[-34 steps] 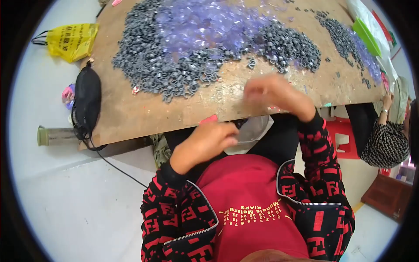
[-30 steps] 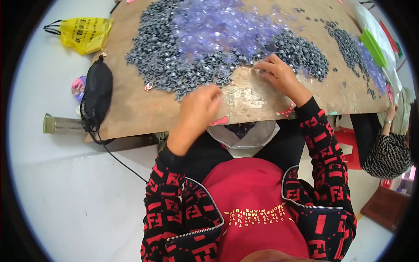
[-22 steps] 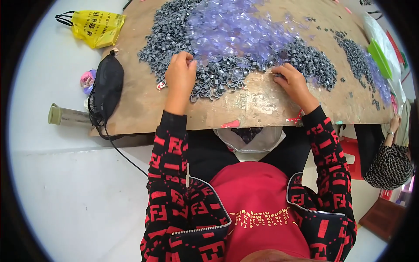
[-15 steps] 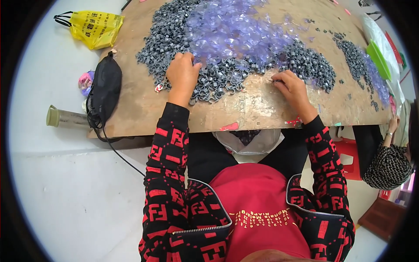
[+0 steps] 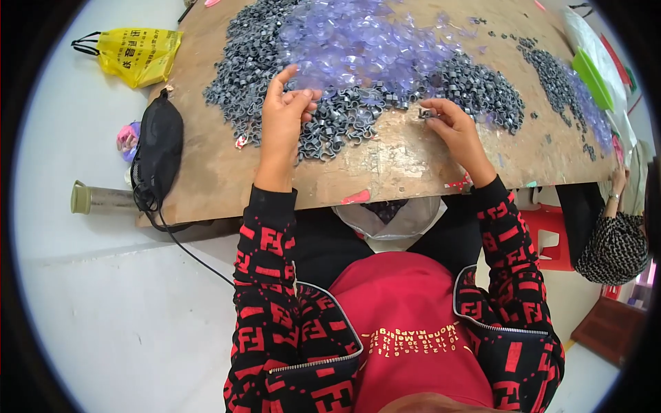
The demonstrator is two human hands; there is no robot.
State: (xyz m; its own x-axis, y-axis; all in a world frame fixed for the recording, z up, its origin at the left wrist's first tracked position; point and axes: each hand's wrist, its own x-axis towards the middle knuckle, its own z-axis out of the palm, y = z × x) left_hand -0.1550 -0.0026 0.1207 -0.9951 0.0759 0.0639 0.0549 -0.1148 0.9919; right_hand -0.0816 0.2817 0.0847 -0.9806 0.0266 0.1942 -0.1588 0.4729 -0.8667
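Grey clip point(image 5: 425, 113) sits pinched in the half-curled right hand point(image 5: 455, 129).

- The left hand point(image 5: 281, 113) had moved up from the front edge of the counter point(image 5: 406, 165), where it first appeared, to the near side of the heap of grey clips point(image 5: 334, 127).
- Its posture had altered too: half a second earlier its fingers curled down against the clips; now the index finger stood straight and apart from the others.
- The right hand point(image 5: 454, 131), blurred and loose above the bare wood at first, had pinched its fingers on a small grey clip point(image 5: 424, 114).
- The pale bag point(image 5: 423, 215) below the edge, at first partly covered by the left hand, had come into fuller view.
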